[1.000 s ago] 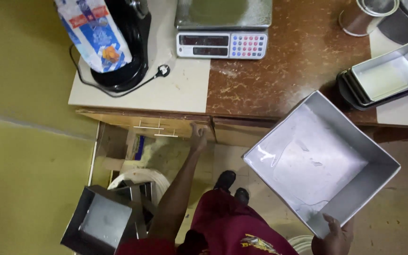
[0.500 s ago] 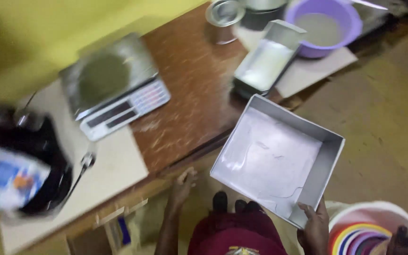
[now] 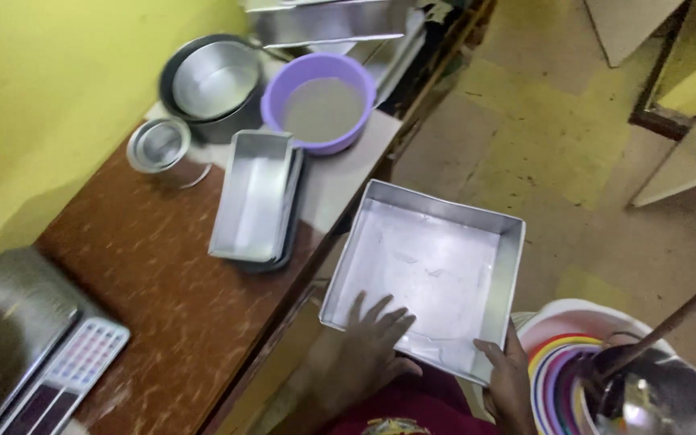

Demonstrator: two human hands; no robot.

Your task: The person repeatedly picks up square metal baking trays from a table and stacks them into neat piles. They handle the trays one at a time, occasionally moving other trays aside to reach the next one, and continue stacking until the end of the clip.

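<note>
A square metal baking pan (image 3: 437, 266), greased and pale inside, hangs in the air beside the brown counter. My right hand (image 3: 507, 379) grips its near right corner, thumb over the rim. My left hand (image 3: 368, 342) rests with spread fingers on the pan's near left edge, fingertips reaching inside it.
On the brown counter (image 3: 163, 266) sit stacked rectangular loaf tins (image 3: 255, 197), a purple bowl (image 3: 320, 101), round metal tins (image 3: 211, 80), a small metal cup (image 3: 157, 147) and a kitchen scale (image 3: 26, 338). At lower right stand a striped bowl (image 3: 557, 362) and a metal bowl (image 3: 654, 403) with a wooden-handled utensil.
The view has swung right along the counter, so the scale now sits at lower left. My left hand left the counter edge and now rests on the pan's near edge.
</note>
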